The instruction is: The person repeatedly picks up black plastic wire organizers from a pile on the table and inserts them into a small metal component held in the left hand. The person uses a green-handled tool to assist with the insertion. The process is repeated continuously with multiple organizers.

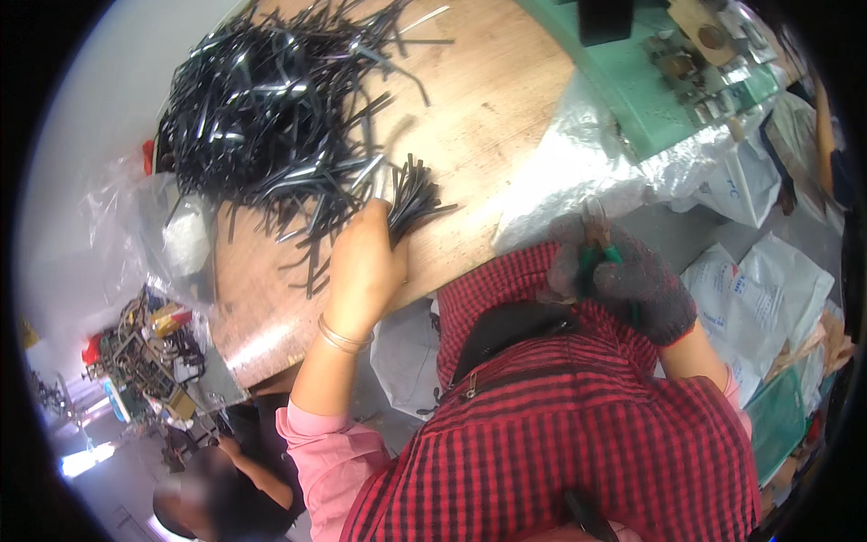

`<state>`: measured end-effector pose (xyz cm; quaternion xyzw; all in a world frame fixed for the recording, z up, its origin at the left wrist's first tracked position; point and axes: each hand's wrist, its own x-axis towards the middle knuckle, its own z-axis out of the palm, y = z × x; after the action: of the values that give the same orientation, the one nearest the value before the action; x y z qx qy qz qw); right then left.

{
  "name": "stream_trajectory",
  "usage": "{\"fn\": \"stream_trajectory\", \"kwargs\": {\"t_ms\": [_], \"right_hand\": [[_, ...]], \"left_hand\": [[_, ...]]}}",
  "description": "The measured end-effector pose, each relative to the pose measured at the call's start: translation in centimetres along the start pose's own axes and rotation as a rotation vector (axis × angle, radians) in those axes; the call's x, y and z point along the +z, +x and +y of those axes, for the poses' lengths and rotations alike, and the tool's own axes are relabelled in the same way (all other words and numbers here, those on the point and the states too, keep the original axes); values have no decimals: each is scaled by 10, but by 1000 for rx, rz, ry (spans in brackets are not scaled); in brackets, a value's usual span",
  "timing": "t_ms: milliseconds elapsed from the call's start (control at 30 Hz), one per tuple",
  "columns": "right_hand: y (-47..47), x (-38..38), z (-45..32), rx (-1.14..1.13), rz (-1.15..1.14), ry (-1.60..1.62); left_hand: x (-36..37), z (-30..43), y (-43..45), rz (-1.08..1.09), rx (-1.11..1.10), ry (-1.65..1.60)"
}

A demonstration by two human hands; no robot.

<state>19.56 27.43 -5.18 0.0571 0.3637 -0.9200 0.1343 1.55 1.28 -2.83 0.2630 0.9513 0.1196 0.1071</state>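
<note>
My bare left hand [366, 257], with a bangle at the wrist, grips a small bundle of thin black strips [414, 193] near the wooden table's front edge. The strips' ends fan out beyond my fingers. Just past that hand lies a large tangled heap of shiny black strips [264, 108]. My right hand [630, 284] wears a dark knitted glove and is closed around green-handled pliers [596, 251] above my lap. The metal jaws point away from me; whether they are parted is hard to tell.
Under the heap is a wooden table [488, 129]. Crinkled clear plastic sheeting [576, 156] hangs beside a green tray [650, 122] bearing small metal parts. White printed bags [738, 305] lie at right. At lower left, a person [237, 474] sits near piled circuit boards [145, 352].
</note>
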Motion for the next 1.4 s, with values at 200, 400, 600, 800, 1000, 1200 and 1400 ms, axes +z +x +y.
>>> {"fn": "stream_trajectory", "kwargs": {"t_ms": [200, 400, 600, 800, 1000, 1200, 1400], "right_hand": [[35, 35, -10, 281, 28, 266], [13, 29, -22, 154, -50, -375], [13, 38, -8, -18, 94, -965], [28, 83, -9, -355, 25, -1450], [29, 96, -9, -464, 59, -1509], [27, 106, -7, -424, 156, -1455], [30, 98, -2, -486, 171, -1643]], "left_hand": [[-1, -3, -7, -26, 65, 54], [26, -18, -53, 462, 85, -497], [80, -22, -54, 645, -276, -971], [0, 66, -52, 703, -32, -1260], [-11, 92, -52, 1020, -29, -1096], [-7, 90, -45, 1126, 96, -864], [-7, 90, -42, 1157, 128, -855]]}}
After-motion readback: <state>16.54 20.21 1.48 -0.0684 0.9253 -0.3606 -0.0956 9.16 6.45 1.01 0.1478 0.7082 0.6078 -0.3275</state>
